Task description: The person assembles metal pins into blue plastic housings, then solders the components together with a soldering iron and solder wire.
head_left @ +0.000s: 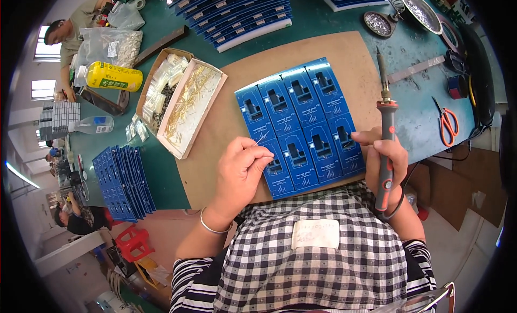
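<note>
A blue circuit board panel [301, 131] with several rectangular cutouts lies on the brown board [344, 46] in front of me. My left hand [241, 170] is at the panel's near left edge, thumb and fingers pinched together. Whatever thin thing may be in that pinch is too small to make out. In my right hand [389, 156] is a grey and red soldering iron [388, 122], held upright with its tip pointing away from me. The right index finger reaches to the panel's right edge.
Left of the panel, a carton [189, 111] holds thin gold pins and small plastic bags. Blue panels stand in stacks [237, 17] at the back and at the left [123, 181]. A yellow bottle [114, 76], orange-handled scissors [448, 127] and a solder dish [378, 24] lie around.
</note>
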Demonstrator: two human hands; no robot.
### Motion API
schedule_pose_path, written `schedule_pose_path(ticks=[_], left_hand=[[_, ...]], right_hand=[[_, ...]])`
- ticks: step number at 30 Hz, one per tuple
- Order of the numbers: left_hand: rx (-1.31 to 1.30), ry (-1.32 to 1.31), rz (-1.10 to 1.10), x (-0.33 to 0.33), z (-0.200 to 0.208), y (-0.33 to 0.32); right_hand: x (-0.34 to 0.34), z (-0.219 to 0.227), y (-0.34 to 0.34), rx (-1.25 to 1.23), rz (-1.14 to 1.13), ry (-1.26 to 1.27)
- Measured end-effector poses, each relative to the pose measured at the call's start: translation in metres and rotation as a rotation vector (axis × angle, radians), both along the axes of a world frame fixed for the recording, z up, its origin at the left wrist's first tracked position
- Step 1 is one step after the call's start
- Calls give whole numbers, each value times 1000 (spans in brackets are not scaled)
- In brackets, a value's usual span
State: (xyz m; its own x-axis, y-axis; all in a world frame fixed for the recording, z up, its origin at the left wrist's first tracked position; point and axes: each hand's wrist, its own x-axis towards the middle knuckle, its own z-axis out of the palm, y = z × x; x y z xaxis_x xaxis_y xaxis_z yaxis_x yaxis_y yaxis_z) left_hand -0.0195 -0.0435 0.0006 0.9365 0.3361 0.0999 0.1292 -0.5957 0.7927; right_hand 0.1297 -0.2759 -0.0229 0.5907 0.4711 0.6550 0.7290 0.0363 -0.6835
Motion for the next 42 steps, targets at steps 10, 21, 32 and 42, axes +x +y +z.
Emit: schedule_pose_path(ticks=[10, 21, 32, 42], left_hand=[[105, -20, 0, -1, -2, -2], [595, -211, -152, -5, -1, 0], [661, -179, -167, -18, -1, 0], [629, -236, -184, -23, -4, 1]], right_hand=[[-2, 0, 0, -19, -1, 12], [-1, -1, 2, -8, 35, 28], [-1, 0, 4, -19, 39, 12], [0, 0, 3, -12, 40, 19]])
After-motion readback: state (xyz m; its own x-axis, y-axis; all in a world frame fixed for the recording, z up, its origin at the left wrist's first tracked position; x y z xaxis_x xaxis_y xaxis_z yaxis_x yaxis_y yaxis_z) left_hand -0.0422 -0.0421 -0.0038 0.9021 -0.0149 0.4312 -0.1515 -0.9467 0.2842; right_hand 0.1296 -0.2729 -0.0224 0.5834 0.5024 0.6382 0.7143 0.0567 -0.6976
